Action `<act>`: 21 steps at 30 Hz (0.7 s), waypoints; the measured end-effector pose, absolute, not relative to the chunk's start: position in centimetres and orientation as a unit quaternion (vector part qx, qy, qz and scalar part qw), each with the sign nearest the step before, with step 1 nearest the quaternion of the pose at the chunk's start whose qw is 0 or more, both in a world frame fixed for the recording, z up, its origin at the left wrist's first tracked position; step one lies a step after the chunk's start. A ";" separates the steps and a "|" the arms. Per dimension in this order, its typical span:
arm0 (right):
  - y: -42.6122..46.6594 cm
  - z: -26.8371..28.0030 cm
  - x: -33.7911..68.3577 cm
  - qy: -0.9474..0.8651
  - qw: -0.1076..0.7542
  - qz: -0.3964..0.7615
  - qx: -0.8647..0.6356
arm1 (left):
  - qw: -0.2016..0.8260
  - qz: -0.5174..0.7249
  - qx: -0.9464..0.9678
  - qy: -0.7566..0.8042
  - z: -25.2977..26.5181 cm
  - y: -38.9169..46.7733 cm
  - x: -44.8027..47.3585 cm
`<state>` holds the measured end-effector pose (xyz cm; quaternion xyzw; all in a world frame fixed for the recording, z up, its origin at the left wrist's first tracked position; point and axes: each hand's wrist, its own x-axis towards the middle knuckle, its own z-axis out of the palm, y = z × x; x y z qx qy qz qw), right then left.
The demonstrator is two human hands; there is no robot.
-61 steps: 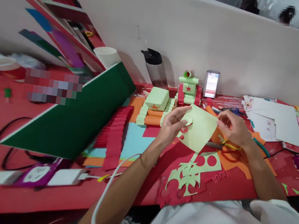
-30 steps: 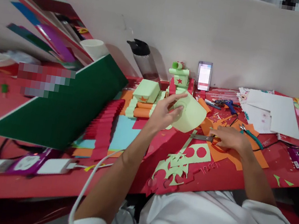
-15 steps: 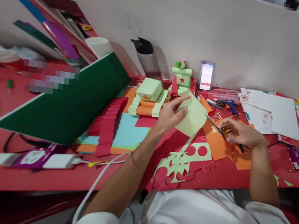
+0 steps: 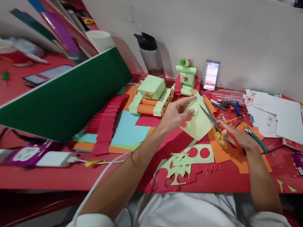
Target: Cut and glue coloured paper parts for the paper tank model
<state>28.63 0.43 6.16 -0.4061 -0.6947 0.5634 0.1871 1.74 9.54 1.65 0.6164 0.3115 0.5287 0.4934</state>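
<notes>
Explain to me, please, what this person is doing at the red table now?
A person is handling paper and scissors. The left hand holds a pale green sheet, and the right hand holds scissors, whose blades overlap the sheet in this view; whether they are cutting is unclear. Green scraps, some with round holes, lie on the red table nearer the person.

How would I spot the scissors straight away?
On the red table, find the right hand, beside the pale green sheet. It holds the scissors, blades toward the sheet. One red and one yellow handle set them apart from the teal-handled tool nearby.
</notes>
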 end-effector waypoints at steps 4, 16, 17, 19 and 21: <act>-0.3 6.8 28.4 -0.701 0.179 0.535 -0.437 | 0.487 0.528 0.615 0.325 2.3 9.1 1.7; -0.3 6.5 26.4 -0.697 0.212 0.500 -0.468 | 0.512 0.507 0.624 0.303 2.3 8.7 2.3; -0.2 6.3 26.3 -0.698 0.218 0.499 -0.465 | 0.514 0.503 0.627 0.301 2.4 8.6 2.2; 0.0 6.0 26.1 -0.695 0.232 0.500 -0.462 | 0.520 0.494 0.631 0.295 2.6 8.5 2.2; 0.2 5.9 26.0 -0.691 0.244 0.498 -0.463 | 0.528 0.486 0.634 0.290 2.8 8.5 2.1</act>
